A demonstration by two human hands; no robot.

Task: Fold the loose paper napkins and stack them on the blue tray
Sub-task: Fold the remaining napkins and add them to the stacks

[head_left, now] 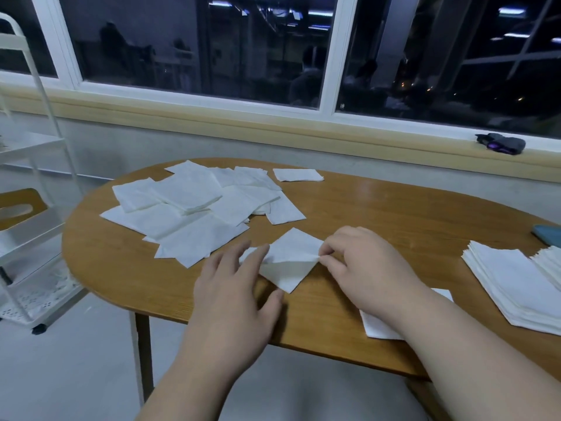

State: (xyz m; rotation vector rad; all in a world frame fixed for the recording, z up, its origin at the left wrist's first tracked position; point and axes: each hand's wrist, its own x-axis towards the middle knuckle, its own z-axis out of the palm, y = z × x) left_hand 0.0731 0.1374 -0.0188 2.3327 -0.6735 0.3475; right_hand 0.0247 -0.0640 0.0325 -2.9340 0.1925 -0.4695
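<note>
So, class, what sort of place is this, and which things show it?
Probably a room in a home or office at night: a wooden table by a wide dark window, with a white rolling cart beside it.

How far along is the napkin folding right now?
Looks done: a neat stack of folded napkins sits at the right. In hand: the left hand presses one napkin flat while the right hand pinches its corner. Left: a loose pile spread at the far left.
</note>
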